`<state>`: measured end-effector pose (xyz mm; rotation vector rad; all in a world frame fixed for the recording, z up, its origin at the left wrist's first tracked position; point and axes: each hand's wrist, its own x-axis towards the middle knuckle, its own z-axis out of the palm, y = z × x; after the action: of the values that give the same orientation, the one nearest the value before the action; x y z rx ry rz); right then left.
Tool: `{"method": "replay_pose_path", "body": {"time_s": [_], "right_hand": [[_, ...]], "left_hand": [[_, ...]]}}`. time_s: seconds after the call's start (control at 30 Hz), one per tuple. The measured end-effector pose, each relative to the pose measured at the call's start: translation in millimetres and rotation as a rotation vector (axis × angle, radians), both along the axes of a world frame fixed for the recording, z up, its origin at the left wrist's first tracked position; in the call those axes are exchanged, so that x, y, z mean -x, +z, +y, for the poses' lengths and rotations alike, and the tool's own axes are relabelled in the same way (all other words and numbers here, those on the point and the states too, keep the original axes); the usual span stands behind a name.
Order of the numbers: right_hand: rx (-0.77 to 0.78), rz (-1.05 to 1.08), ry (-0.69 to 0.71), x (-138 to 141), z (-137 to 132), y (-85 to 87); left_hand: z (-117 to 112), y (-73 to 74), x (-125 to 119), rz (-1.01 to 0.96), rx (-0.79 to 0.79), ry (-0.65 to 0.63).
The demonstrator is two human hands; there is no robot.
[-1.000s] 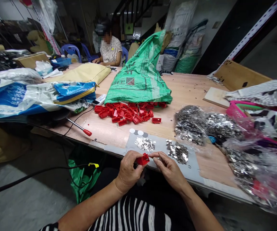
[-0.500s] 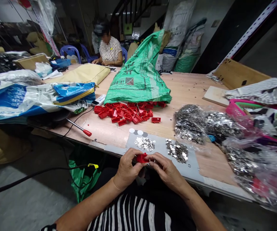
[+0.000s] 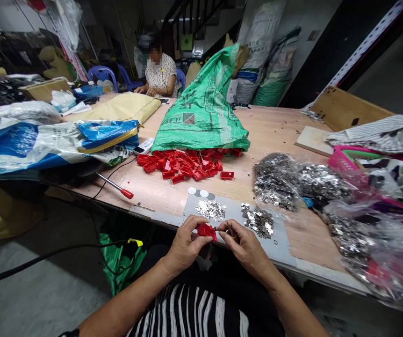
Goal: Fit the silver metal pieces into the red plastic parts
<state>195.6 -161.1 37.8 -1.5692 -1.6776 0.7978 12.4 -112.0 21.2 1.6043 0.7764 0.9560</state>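
Within left hand (image 3: 183, 244), red plastic part (image 3: 205, 230)

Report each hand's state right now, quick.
Left hand: closed, holding a red plastic part.
Right hand: closed on a thin item, too small to identify.

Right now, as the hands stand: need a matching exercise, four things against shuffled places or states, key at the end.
1. Left hand
2. Right hand
3. Green woven sack
4. Pink basket

A. On the table, behind the loose red plastic parts
B. Gripping one red plastic part
C. Near the striped cloth
D. Fingertips near the gripped part's right end

Pairs: 1-B, 2-D, 3-A, 4-C
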Motion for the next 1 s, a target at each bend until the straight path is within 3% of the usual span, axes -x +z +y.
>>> {"method": "replay_pose_path", "body": {"time_s": [0.1, 0.23, 0.3, 0.5, 0.57, 0.63, 0.73, 0.83, 1.0], "right_hand": [[0.007, 0.027, -0.032, 0, -2, 1.0], [0.016, 0.087, -0.002, 3, -5, 4.3], [0.011, 0.104, -0.007, 4, -6, 5.4], [0.017, 0.183, -0.024, 7, -8, 6.7], [0.010, 0.176, -0.008, 7, -7, 7.6], [-0.008, 0.128, -0.020, 6, -6, 8.4], [-0.074, 0.016, -0.072, 3, -6, 9.1], [-0.149, -0.053, -0.070, 2, -8, 9.7], [-0.235, -0.114, -0.023, 7, -10, 9.8]], "left_hand": [[-1, 1.9, -2, -0.023, 0.122, -0.010], [-6, 5.9, -7, -0.219, 0.531, -0.097], [-8, 7.3, -10, -0.298, 0.650, -0.118], [-8, 4.9, -14, -0.349, 0.673, -0.102], [-8, 2.9, -15, -0.301, 0.617, -0.091], [-7, 1.6, -14, -0.201, 0.463, -0.024], [-5, 1.2, -11, 0.010, 0.052, 0.134], [-5, -0.3, -8, 0.150, -0.309, 0.192], [-8, -6.7, -7, 0.216, -0.518, 0.193]]}}
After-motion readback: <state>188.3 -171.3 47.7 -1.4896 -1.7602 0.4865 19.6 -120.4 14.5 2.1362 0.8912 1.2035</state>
